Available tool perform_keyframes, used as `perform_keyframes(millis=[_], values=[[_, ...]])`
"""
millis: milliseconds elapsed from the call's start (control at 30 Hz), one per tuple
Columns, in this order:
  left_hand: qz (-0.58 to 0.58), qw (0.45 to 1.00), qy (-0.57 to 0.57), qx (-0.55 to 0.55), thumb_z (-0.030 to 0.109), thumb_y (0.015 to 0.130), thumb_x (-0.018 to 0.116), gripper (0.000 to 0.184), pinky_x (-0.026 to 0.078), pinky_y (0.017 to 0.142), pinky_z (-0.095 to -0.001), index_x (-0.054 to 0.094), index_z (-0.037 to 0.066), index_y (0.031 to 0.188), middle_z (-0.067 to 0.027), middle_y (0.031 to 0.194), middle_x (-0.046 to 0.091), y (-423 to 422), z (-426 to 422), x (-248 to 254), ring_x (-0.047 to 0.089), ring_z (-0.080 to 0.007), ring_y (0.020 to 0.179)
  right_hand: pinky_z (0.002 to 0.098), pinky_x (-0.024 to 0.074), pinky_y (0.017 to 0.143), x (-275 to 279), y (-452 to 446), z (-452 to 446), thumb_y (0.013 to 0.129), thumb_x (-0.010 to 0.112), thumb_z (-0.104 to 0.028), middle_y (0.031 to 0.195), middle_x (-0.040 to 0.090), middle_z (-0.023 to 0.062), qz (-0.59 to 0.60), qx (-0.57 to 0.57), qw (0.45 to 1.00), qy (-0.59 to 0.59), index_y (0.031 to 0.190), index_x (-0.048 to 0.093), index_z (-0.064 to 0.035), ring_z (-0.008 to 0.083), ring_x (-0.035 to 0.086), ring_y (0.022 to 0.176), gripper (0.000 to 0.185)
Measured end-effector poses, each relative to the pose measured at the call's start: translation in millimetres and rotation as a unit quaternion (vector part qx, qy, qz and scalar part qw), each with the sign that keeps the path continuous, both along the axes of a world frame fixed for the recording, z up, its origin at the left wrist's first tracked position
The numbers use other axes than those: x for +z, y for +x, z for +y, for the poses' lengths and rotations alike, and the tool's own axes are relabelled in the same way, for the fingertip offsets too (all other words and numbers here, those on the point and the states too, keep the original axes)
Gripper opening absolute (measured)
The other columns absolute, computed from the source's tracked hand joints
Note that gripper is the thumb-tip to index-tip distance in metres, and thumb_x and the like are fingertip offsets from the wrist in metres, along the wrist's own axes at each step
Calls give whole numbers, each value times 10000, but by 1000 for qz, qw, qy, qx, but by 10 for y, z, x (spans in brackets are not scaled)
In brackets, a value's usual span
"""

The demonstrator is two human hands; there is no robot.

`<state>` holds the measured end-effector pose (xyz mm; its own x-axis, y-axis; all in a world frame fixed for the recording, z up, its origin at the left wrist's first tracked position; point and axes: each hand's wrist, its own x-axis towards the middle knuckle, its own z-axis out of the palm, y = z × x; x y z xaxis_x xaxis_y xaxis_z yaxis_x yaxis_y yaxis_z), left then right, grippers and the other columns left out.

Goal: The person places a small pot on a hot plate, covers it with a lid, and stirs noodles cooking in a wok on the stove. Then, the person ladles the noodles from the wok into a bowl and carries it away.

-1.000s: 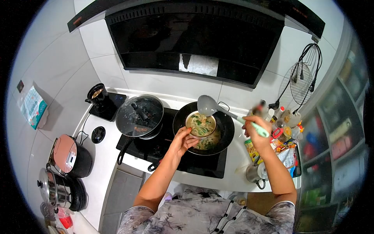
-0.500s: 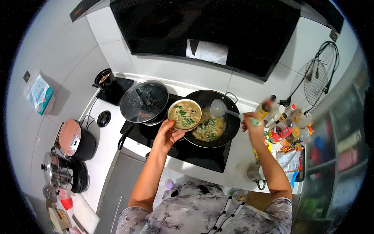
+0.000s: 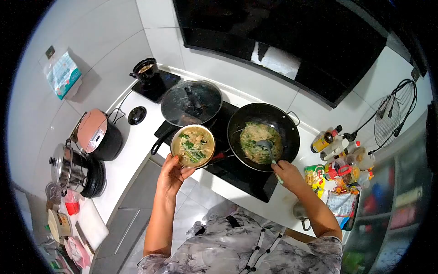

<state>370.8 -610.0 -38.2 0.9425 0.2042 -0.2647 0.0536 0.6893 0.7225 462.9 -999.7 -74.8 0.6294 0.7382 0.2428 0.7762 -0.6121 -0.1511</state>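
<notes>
My left hand grips a round bowl from below and its near side. Soup with leafy greens and pale pieces fills much of it. The bowl is held over the hob's left front, apart from the wok. My right hand is closed around the pale green handle of a ladle. The ladle's grey head dips into the soup in the black wok, partly hidden by the food. Greens and broth lie in the wok's bottom.
Behind the bowl stands a glass-lidded pan. Bottles and packets crowd the right, near a metal mug. Left are a rice cooker, a steel pot and a white board with a knife. A dark hood hangs above.
The ladle has gone from raised above the wok down into its soup. My left hand has drawn the bowl left, away from the wok's edge. The camera view has turned.
</notes>
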Motion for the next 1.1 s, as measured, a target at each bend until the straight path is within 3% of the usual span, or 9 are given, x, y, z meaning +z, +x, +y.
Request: perform_keyframes(millis=[67, 300, 400, 500, 567, 633, 767, 833, 1100], values=[[1, 1000, -4, 5, 253, 806, 642, 528, 584, 720, -388, 431, 76, 1257, -206, 1083, 568, -202, 152, -19, 654, -322, 855, 402, 472, 713, -40, -133, 115, 675, 634, -12, 929, 496, 135, 50, -29, 998, -15, 1075, 528, -63, 325, 540, 912, 417], [2, 999, 12, 53, 282, 776, 675, 508, 572, 758, -385, 432, 85, 1176, -187, 1087, 558, -1010, 676, -14, 647, -301, 873, 395, 476, 697, -107, -475, 216, 699, 523, 37, 883, 522, 140, 14, -59, 998, -25, 1074, 553, -71, 328, 558, 841, 392], [-5, 998, -17, 68, 233, 791, 665, 520, 573, 732, -419, 401, 65, 1207, -170, 1038, 558, -1398, 964, -30, 647, -301, 854, 417, 471, 780, 80, -648, 295, 735, 454, 103, 1110, 529, 208, 13, -149, 982, -113, 1195, 521, -82, 381, 554, 953, 501], [5, 992, -23, 125, 231, 783, 685, 599, 575, 735, -408, 355, 50, 1249, -171, 1037, 552, -1838, 1208, -28, 647, -294, 864, 394, 402, 921, 124, -624, 543, 697, 426, 138, 1146, 496, 252, -51, -204, 978, -3, 1206, 514, -14, 410, 499, 1051, 539], [-31, 991, -42, 123, 195, 803, 668, 460, 590, 702, -380, 412, 63, 1162, -168, 1051, 563, -2094, 1355, -66, 659, -279, 813, 403, 373, 929, 354, -825, 1119, 698, 421, 149, 1155, 489, 264, -20, -264, 963, 57, 1205, 494, -19, 420, 477, 1084, 538], [-34, 989, -44, 136, 192, 823, 652, 442, 593, 690, -346, 411, 68, 1173, -145, 1034, 569, -2389, 1456, -83, 664, -250, 780, 398, 405, 865, 123, -820, 1458, 689, 427, 131, 1047, 517, 239, -89, -68, 985, 131, 1118, 517, 12, 401, 508, 980, 454], [-32, 979, -52, 195, 215, 842, 639, 475, 582, 702, -323, 384, 69, 1214, -115, 994, 585, -3168, 1651, 6, 656, -197, 758, 378, 432, 712, -14, -1555, 2810, 675, 409, 106, 783, 508, 178, 58, 102, 980, 157, 841, 535, 33, 349, 522, 768, 221], [-31, 968, -51, 244, 235, 818, 665, 519, 584, 658, -299, 381, 64, 1218, -110, 974, 589, -3587, 1737, 53, 655, -180, 734, 383, 424, 671, -74, -2033, 3376, 658, 406, 110, 749, 503, 173, 160, 131, 971, 120, 764, 522, 23, 336, 520, 722, 179], [-15, 890, -60, 452, 278, 780, 708, 587, 553, 562, -262, 382, 79, 1226, -87, 905, 594, -4980, 1905, 71, 625, -135, 667, 404, 412, 635, -688, -3356, 4842, 637, 459, 65, 684, 534, 173, 234, 436, 869, 19, 621, 524, 12, 337, 531, 671, 85]])
